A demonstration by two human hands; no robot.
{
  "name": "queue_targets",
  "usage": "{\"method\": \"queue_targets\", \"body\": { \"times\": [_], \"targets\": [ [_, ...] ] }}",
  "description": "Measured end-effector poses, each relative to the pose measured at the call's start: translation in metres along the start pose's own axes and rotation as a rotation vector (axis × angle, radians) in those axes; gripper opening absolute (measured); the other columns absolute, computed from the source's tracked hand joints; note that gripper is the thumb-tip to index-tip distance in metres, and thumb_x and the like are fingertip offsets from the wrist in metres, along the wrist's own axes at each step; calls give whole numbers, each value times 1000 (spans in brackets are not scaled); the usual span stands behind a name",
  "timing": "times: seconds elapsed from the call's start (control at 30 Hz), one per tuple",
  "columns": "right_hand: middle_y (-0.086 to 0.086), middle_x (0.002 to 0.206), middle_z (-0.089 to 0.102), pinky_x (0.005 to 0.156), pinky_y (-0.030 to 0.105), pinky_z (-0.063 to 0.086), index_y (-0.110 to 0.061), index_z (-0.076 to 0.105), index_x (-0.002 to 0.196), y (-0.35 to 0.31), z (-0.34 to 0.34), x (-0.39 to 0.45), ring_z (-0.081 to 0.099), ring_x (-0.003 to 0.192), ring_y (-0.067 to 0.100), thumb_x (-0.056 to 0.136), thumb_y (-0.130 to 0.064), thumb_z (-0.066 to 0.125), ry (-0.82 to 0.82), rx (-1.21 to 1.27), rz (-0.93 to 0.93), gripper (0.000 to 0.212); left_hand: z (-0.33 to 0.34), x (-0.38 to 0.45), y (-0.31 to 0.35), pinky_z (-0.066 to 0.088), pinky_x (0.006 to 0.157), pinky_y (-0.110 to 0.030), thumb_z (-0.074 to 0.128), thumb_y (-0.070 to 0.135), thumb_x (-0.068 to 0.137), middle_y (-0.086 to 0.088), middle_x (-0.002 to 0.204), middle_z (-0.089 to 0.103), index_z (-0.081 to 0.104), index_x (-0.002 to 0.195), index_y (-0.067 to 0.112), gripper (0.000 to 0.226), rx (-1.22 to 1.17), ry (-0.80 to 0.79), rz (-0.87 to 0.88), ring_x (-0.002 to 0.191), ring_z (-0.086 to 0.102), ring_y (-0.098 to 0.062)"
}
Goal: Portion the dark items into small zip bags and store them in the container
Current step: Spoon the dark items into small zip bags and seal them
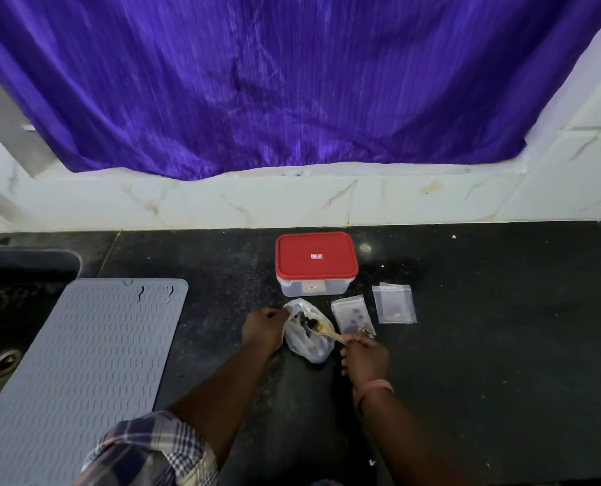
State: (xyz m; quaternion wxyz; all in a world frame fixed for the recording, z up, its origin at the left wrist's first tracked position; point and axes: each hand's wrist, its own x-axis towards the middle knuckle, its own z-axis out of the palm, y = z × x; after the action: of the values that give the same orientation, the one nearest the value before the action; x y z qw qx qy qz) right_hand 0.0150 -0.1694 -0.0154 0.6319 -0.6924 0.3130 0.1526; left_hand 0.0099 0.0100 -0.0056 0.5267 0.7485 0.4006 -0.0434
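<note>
Black stone makes up the counter (484,345) we are working on, with pale marble tiles (292,201) along its far edge and a purple curtain (274,82) hanging above them. Our left hand (262,329) pinches the upper left rim of a crumpled clear plastic bag (307,340), holding its mouth apart; dark items (302,320) show inside it. Our right hand (363,356) is curled around the handle of a wooden spoon (323,331), whose bowl lies in the mouth of that bag among the dark pieces. A pink band (374,389) circles the right wrist, and a checked sleeve (148,450) covers the left upper arm.

Just right of the bag lies a small zip bag (351,315), flat on the counter, with several dark pieces in it. Further right, near but apart from it, lies a second zip bag (395,303); we cannot tell what it holds beyond a faint dark spot. Just beyond the bags, toward the tiles, stands the clear container (314,287) with its red lid (315,257) on.

A grey ribbed mat (81,352) lies on the left, partly over the dark sink (15,275).
</note>
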Motion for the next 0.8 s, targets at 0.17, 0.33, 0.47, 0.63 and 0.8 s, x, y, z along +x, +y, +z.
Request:
{"method": "queue_targets", "body": {
  "times": [0.17,0.33,0.47,0.63,0.8],
  "targets": [
    [9,60,62,41,26,40,-9,75,85,-8,3,-8,50,46,16,92,-9,61,-51,-9,-103,15,-4,10,-14,54,95,-44,55,53,86,-14,108,72,72,106,8,52,-205,-70,-106,103,67,-33],
    [-1,59,65,59,31,46,-17,78,76,-16,16,-20,54,53,14,88,-7,59,-143,-88,-243,25,-19,-4,-15,54,76,-32,51,6,95,-14,99,70,71,98,3,20,-288,-125,-66,91,64,-26],
    [0,54,60,55,30,42,-11,73,72,-14,24,-34,51,50,13,92,-10,61,-222,-143,-331,24,-24,-6,-23,54,71,-29,63,-6,88,-15,93,74,75,99,4,19,-308,12,-48,78,66,-21],
    [0,53,61,54,29,42,-16,74,69,-9,31,-40,51,48,12,92,-16,64,-224,-182,-344,25,-33,-13,-16,57,79,-30,76,15,82,4,81,75,76,78,21,8,-108,179,12,80,70,-14],
    [1,50,61,55,31,45,-18,71,62,-11,32,-41,53,47,15,91,-20,65,-197,-228,-373,29,-38,-26,-12,38,58,-8,76,13,83,9,81,69,75,91,20,10,-26,214,145,70,60,1]
  ]
}}
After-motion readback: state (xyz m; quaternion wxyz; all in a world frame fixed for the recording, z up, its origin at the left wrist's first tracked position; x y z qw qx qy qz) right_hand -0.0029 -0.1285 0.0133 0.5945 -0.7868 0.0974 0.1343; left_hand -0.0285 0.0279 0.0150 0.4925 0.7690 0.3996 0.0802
